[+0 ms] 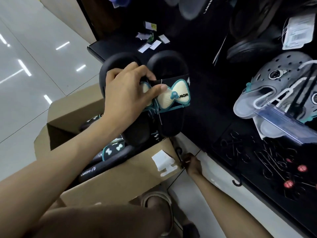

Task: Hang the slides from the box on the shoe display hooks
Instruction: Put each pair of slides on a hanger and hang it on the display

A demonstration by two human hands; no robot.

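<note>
My left hand [127,93] grips a pair of black slides [169,73] by their straps, which carry a cream and teal bow marked MOM. The pair hangs above the open cardboard box [120,179]. More black slides [109,157] with teal bows lie inside the box. Down by the box's right corner, my right hand [193,163] pinches a small black hook [179,152] near the floor. Another black hook [237,182] lies on the white floor by the display base.
A black display wall [205,48] stands ahead and to the right, with dark shoes hung high up and grey clogs [281,86] behind a clear price holder. Loose wire hooks and red tags fill a black tray [267,162]. Paper tags lie on a black ledge [151,42]. My sandalled foot [157,201] stands beside the box.
</note>
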